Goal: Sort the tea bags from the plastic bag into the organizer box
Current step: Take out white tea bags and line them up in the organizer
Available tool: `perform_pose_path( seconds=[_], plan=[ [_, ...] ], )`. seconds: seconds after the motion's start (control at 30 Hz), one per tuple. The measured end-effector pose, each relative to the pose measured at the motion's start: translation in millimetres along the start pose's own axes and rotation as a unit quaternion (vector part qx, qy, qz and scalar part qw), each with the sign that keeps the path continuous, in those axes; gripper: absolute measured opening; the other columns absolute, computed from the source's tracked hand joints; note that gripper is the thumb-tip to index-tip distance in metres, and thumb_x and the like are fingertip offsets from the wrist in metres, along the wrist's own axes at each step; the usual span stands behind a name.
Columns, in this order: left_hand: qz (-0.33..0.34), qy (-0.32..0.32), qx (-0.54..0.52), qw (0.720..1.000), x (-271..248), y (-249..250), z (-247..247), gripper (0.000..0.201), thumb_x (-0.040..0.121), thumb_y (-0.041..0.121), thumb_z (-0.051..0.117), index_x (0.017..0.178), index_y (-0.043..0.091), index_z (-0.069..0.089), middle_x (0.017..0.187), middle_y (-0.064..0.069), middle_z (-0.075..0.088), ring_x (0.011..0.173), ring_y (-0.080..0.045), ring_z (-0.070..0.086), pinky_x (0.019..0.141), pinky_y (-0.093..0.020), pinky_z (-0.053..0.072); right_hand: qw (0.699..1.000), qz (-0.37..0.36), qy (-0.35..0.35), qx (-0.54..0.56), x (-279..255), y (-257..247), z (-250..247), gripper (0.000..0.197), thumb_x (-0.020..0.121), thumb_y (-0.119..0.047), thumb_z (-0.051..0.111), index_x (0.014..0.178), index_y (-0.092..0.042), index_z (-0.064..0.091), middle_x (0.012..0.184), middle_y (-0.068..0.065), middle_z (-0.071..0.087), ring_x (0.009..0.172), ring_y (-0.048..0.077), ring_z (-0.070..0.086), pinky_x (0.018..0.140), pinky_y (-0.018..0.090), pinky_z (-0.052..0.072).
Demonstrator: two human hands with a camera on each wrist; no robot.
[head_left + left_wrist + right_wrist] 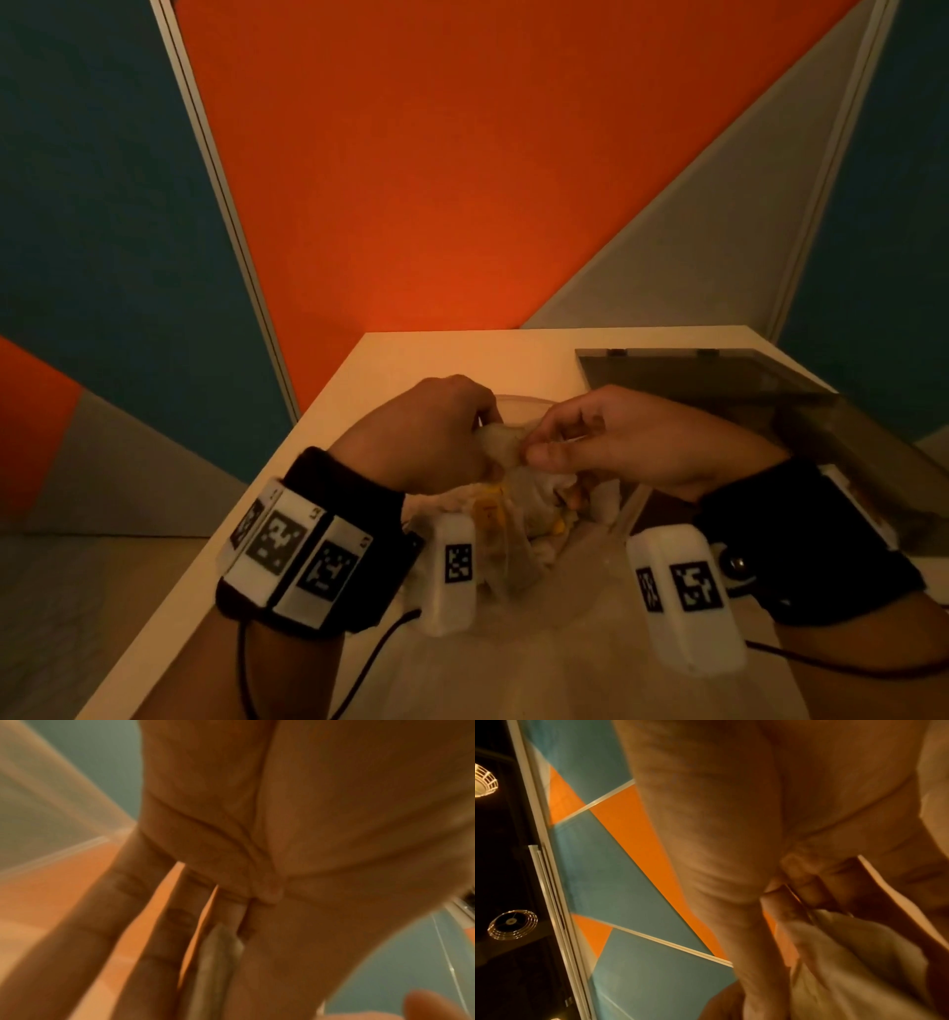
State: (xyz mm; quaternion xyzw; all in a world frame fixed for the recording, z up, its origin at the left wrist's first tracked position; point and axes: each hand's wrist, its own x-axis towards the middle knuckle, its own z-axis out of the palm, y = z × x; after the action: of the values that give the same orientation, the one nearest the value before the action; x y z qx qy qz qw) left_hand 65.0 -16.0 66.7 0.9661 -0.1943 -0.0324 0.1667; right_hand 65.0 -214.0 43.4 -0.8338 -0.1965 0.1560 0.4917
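Tea bags [518, 519] lie bunched inside the plastic bag [506, 442], whose gathered neck is the landmark for what follows. Left hand [436, 437] closes its fingers and thumb around that neck from the left; right hand [595, 437] pinches the same neck from the right, thumb against curled fingers, the two hands almost touching. The left wrist view shows pale film [218, 953] trapped between thumb and fingers; the right wrist view shows crumpled film [847, 953] running from the pinch. Below the neck the sack hangs onto the table [390, 360], with yellow tags visible through it. Right of the neck and beyond it stands the organizer box [847, 462], its lid [693, 370] raised; the compartments are too dark to read. Judgement: the bag is being opened and no tea bag has yet been sorted. Principal risk: if the hands pull apart too sharply, the thin film may split and spill the contents across the table. Secondary risk: the sack lies near the table's left edge, so loose bags could go over it. Poor lighting may also cause misplacement once sorting starts.
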Motion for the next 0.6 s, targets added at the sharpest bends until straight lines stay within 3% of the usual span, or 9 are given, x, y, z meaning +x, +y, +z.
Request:
perform_pose_path(
  seconds=[0.07, 0.17, 0.3, 0.43, 0.5, 0.6],
  plan=[
    [-0.01, -0.004, 0.037, 0.999, -2, -1, 0, 0.029, 0.081, 0.026, 0.073, 0.108, 0.019, 0.065, 0.101, 0.006, 0.057, 0.075, -0.007, 0.05, 0.066, -0.024, 0.046, 1.0, 0.015, 0.01, 0.01, 1, 0, 2, 0.024, 0.084, -0.033, 0.07, 0.099, -0.016, 0.076, 0.096, 0.002, 0.076, 0.085, 0.013, 0.072, 0.078, 0.034, 0.057],
    [-0.023, -0.008, 0.091, 0.996, -5, -2, -1, 0.026, 0.084, 0.02, 0.067, 0.11, 0.019, 0.063, 0.108, 0.002, 0.06, 0.085, -0.013, 0.05, 0.07, -0.025, 0.042, 0.999, 0.023, 0.046, -0.006, 3, 4, 2, 0.011, 0.087, -0.016, 0.071, 0.095, -0.014, 0.078, 0.097, 0.004, 0.075, 0.092, 0.023, 0.071, 0.079, 0.041, 0.061],
    [-0.022, -0.027, 0.103, 0.994, -3, -2, 0, 0.032, 0.087, 0.014, 0.06, 0.119, 0.02, 0.06, 0.119, 0.0, 0.06, 0.094, -0.015, 0.053, 0.075, -0.025, 0.045, 0.996, 0.038, 0.064, -0.058, 4, 4, 3, 0.021, 0.082, -0.001, 0.073, 0.092, -0.019, 0.077, 0.098, 0.001, 0.074, 0.09, 0.021, 0.072, 0.082, 0.042, 0.06],
    [-0.01, -0.071, 0.046, 0.996, -1, -1, 1, 0.06, 0.085, 0.032, 0.069, 0.139, 0.027, 0.043, 0.128, 0.007, 0.055, 0.108, -0.011, 0.053, 0.087, -0.027, 0.048, 0.996, 0.028, 0.054, -0.063, 2, -1, 5, 0.033, 0.078, 0.003, 0.074, 0.099, -0.023, 0.071, 0.101, 0.001, 0.073, 0.096, 0.022, 0.07, 0.084, 0.05, 0.058],
    [0.0, -0.075, 0.031, 0.997, 1, 1, 2, 0.056, 0.086, 0.042, 0.067, 0.136, 0.027, 0.046, 0.126, 0.008, 0.057, 0.108, -0.011, 0.056, 0.09, -0.029, 0.048, 0.997, 0.023, 0.049, -0.057, 1, -4, 6, 0.038, 0.078, 0.006, 0.073, 0.104, -0.022, 0.067, 0.1, 0.004, 0.073, 0.096, 0.028, 0.07, 0.085, 0.054, 0.057],
    [0.028, -0.053, 0.027, 0.998, 5, 1, 4, 0.028, 0.091, 0.041, 0.059, 0.108, 0.02, 0.066, 0.103, 0.002, 0.067, 0.089, -0.015, 0.061, 0.08, -0.036, 0.05, 0.997, 0.024, 0.048, -0.053, 1, -6, 6, 0.045, 0.078, 0.009, 0.072, 0.11, -0.021, 0.061, 0.097, 0.008, 0.073, 0.096, 0.031, 0.069, 0.086, 0.053, 0.056]
  ],
)
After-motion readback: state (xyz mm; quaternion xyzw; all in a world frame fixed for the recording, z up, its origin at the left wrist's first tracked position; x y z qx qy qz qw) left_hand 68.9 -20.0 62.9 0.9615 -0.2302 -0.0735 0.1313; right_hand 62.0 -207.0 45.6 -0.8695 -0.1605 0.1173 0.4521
